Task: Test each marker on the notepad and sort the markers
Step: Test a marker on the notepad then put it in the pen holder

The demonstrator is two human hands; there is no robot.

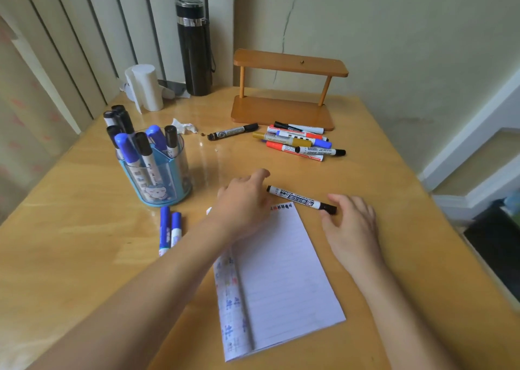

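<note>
Table (84,257) — glossy wood, notepad (281,271) on it; cracked pale wall (394,46).

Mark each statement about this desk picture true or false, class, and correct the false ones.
1. A black-capped marker lies between the left hand and right hand, at the far edge of the notepad. True.
2. The blue pen holder is empty. False: it holds several blue- and black-capped markers.
3. Two blue markers lie side by side near the holder. True.
4. The black flask lies on its side. False: it stands upright.
5. The marker pile sits on the top board of the wooden shelf. False: it lies down in front of the shelf.
</note>
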